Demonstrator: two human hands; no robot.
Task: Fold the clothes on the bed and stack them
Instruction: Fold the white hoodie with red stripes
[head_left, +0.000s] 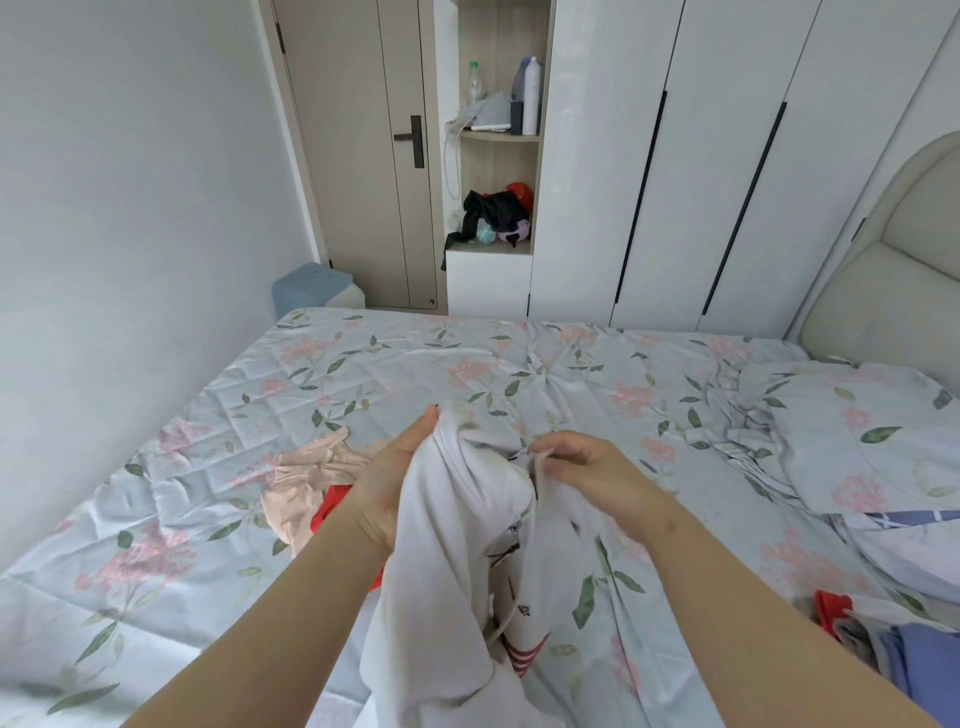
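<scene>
We're in a home bedroom: bed (415, 364) w/ floral sheet, padded headboard (904, 249), white wardrobe (727, 156), door (358, 156) & cluttered shelf niche (498, 137).

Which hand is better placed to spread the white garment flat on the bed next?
Probably right. The right hand only pinches the white garment at an edge, while the left hand carries the bunched bulk.

Floral-sheeted bed (467, 364) bearing a peach garment (306, 478) with a red garment (332, 512) touching its near edge, a pillow (857, 426) far right of them.
</scene>
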